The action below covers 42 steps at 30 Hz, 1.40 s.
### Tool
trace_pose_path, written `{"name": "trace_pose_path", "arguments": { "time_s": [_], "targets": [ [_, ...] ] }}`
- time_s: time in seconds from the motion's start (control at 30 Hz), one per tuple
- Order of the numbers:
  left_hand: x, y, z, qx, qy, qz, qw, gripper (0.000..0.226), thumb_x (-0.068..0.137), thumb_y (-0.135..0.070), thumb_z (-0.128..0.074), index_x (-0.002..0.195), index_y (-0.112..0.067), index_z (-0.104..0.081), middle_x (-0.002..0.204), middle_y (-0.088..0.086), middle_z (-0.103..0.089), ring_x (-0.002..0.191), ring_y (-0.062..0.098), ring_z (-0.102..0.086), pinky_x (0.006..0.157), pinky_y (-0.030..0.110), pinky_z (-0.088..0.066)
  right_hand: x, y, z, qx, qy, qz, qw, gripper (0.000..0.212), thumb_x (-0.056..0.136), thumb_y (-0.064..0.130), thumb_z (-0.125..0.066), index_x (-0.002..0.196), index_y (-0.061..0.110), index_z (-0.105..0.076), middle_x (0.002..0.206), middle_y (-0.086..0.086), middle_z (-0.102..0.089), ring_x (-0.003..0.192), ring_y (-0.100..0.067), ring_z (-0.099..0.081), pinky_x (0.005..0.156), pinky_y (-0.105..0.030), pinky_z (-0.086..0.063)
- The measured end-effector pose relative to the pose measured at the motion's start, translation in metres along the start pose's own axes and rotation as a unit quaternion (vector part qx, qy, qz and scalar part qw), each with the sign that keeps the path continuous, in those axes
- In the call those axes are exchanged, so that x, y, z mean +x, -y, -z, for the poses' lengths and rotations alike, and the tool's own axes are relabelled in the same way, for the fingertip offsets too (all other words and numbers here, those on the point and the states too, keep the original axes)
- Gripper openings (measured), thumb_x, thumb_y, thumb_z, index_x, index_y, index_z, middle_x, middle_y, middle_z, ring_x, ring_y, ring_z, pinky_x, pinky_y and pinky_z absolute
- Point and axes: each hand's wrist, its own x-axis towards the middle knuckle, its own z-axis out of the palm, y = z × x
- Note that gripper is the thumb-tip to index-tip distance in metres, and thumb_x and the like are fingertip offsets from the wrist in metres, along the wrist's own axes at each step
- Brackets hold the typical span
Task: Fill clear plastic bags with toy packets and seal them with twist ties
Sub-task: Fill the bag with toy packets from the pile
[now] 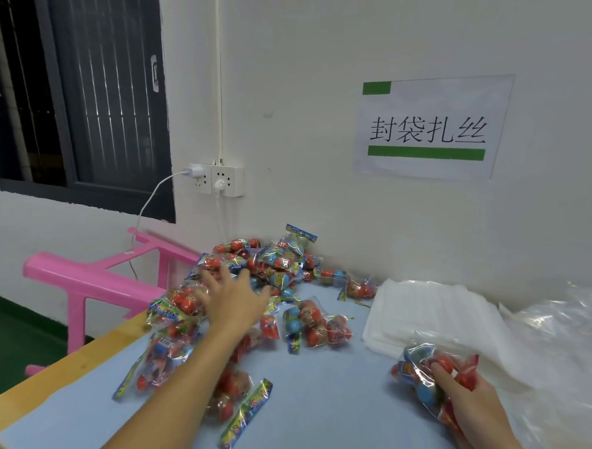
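Observation:
A heap of toy packets (271, 267), clear wrappers with red and blue balls inside, covers the far left of the blue table top (330, 397). My left hand (232, 298) stretches over the heap with fingers spread, resting on the packets. Near the right front, my right hand (467, 401) grips a clear bag of toy packets (420, 375), fingers curled into it. A stack of flat clear plastic bags (430, 310) lies behind that hand. Thin green twist ties (362, 304) lie by the stack's left edge.
A pink plastic stool (89, 278) lies tipped beside the table's left wooden edge (39, 382). Crumpled clear plastic (563, 327) piles at the far right. A wall socket (218, 180) with cables and a paper sign (430, 128) hang on the wall behind.

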Motion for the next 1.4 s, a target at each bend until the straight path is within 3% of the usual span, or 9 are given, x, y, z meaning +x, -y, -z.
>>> {"name": "trace_pose_path", "arguments": {
  "time_s": [0.2,0.43,0.53,0.67,0.93,1.07,1.2,1.3,1.4],
  "targets": [
    [0.022,0.049,-0.005,-0.016,0.157,0.110,0.981,0.111,0.068,-0.094,-0.041,0.157,-0.032,-0.013,0.163,0.019,0.013,0.144,0.059,0.005,0.110,0.077,-0.007,0.002,-0.001,0.000,-0.015,-0.005,0.002,1.000,0.025,0.091,0.003,-0.067,0.115,0.006,-0.066,0.108,-0.023,-0.072,0.103,-0.041,-0.067,0.104,-0.055,-0.046],
    [0.007,0.010,-0.008,-0.011,0.218,-0.050,0.975,0.081,0.084,-0.080,-0.040,0.151,-0.037,-0.030,0.160,0.016,-0.023,0.147,0.044,-0.017,0.119,0.064,-0.011,0.003,-0.001,0.002,-0.008,-0.004,-0.002,1.000,0.029,0.091,0.003,-0.067,0.120,0.004,-0.065,0.109,-0.022,-0.071,0.105,-0.041,-0.066,0.104,-0.056,-0.046],
    [0.000,-0.005,-0.003,-0.096,0.223,-0.098,0.965,0.077,0.089,-0.069,-0.048,0.151,-0.027,-0.031,0.148,0.007,-0.046,0.140,0.034,-0.036,0.116,0.055,-0.027,0.002,-0.001,0.002,-0.011,-0.004,0.000,1.000,0.026,0.090,0.003,-0.067,0.116,0.007,-0.067,0.109,-0.021,-0.071,0.107,-0.040,-0.066,0.103,-0.055,-0.046],
    [0.002,-0.012,0.026,-0.118,0.181,-0.115,0.970,0.072,0.088,-0.070,-0.048,0.146,-0.028,-0.040,0.152,0.000,-0.042,0.139,0.027,-0.038,0.113,0.055,-0.032,0.001,0.001,0.000,-0.009,-0.002,-0.002,1.000,0.022,0.090,0.000,-0.066,0.111,0.009,-0.067,0.107,-0.020,-0.072,0.104,-0.038,-0.067,0.098,-0.048,-0.052],
    [-0.010,0.011,0.069,0.054,0.348,-0.213,0.911,0.078,0.077,-0.059,-0.075,0.143,-0.043,-0.037,0.155,-0.005,-0.034,0.134,0.022,-0.043,0.108,0.040,-0.040,-0.011,0.010,-0.002,0.011,0.018,-0.017,1.000,0.028,0.094,0.000,-0.061,0.122,0.000,-0.062,0.110,-0.022,-0.070,0.098,-0.036,-0.066,0.092,-0.046,-0.050],
    [-0.019,0.001,0.040,0.071,0.315,-0.195,0.926,0.072,0.086,-0.069,-0.056,0.148,-0.048,-0.028,0.161,0.004,-0.013,0.141,0.035,-0.035,0.112,0.054,-0.037,-0.013,0.012,-0.003,0.018,0.022,-0.015,0.999,0.028,0.095,-0.001,-0.060,0.123,0.000,-0.061,0.110,-0.023,-0.069,0.097,-0.036,-0.065,0.089,-0.044,-0.051],
    [-0.010,-0.007,0.022,-0.003,0.173,-0.174,0.970,0.046,0.096,-0.062,-0.042,0.135,-0.037,-0.044,0.145,0.012,-0.035,0.127,0.033,-0.047,0.101,0.051,-0.048,-0.014,0.013,-0.003,0.007,0.014,-0.016,1.000,0.027,0.094,-0.001,-0.061,0.120,0.001,-0.062,0.109,-0.023,-0.070,0.098,-0.037,-0.065,0.100,-0.053,-0.048],
    [-0.003,-0.005,0.014,0.057,0.199,-0.155,0.966,0.065,0.092,-0.050,-0.060,0.148,-0.039,-0.029,0.155,0.012,-0.026,0.136,0.039,-0.038,0.103,0.051,-0.046,-0.015,0.014,-0.004,0.009,0.016,-0.013,1.000,0.024,0.094,-0.002,-0.060,0.117,0.002,-0.063,0.103,-0.021,-0.071,0.092,-0.035,-0.066,0.094,-0.048,-0.050],
    [-0.002,-0.005,0.009,0.012,0.175,-0.147,0.974,0.048,0.097,-0.022,-0.055,0.141,-0.032,-0.040,0.138,0.009,-0.048,0.110,0.029,-0.058,0.089,0.045,-0.054,-0.013,0.012,-0.003,0.007,0.014,-0.011,1.000,0.023,0.094,-0.001,-0.061,0.117,0.003,-0.063,0.104,-0.021,-0.072,0.097,-0.038,-0.067,0.095,-0.049,-0.050]
  ]
}}
